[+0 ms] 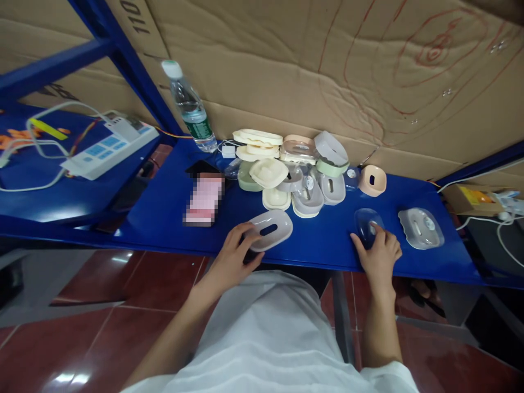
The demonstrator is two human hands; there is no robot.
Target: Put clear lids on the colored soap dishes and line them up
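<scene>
At the front edge of the blue table, my left hand (238, 254) grips the left end of a pale oval dish (271, 229) with a slot in its middle. Farther right, my right hand (379, 254) has its thumb and fingers on the near part of a clear plastic piece (365, 219). A grey-white tray with a clear cover (421, 228) lies to the right of that hand. Behind the dish is a pile of cream, green, grey and peach plastic parts (269, 173). One peach holder (372, 180) with a slot stands apart at the pile's right.
A water bottle (195, 117) stands at the back left, near a phone (204, 199). The power strip (110, 150) and cables lie on the left table. A cardboard wall (262, 65) rises behind; a small box (470, 201) is at the right.
</scene>
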